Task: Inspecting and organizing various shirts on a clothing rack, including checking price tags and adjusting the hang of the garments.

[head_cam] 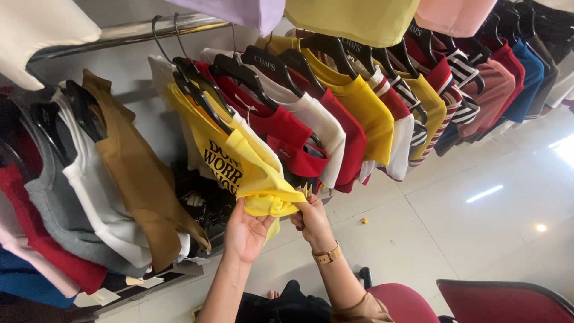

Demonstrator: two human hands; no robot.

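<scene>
In the head view, I see my left hand (246, 232) at the lower centre of the frame, palm up under the bunched hem of a yellow T-shirt (239, 158), fingers curled up and closed against the fabric. My right hand (310, 218) sits just beside it to the right, fingertips pinched together on the same hem; a tan wristwatch (326, 256) shows on that wrist. The shirt hangs from a black hanger (200, 90) on the metal rail (149, 29) in the upper left, its printed front turned toward the brown shirt (140, 173) left of it. Red and white shirts (299, 128) crowd it on the right.

The risk I judge from here: both hands pull the hem down and outward, so the shirt could slide off its hanger, or the hanger could lift off the rail and drag neighbours with it, because the garments are packed touching. A small yellow scrap (363, 221) lies on the tiled floor (478, 209) nearby. A red chair (502, 302) stands at the lower right.
</scene>
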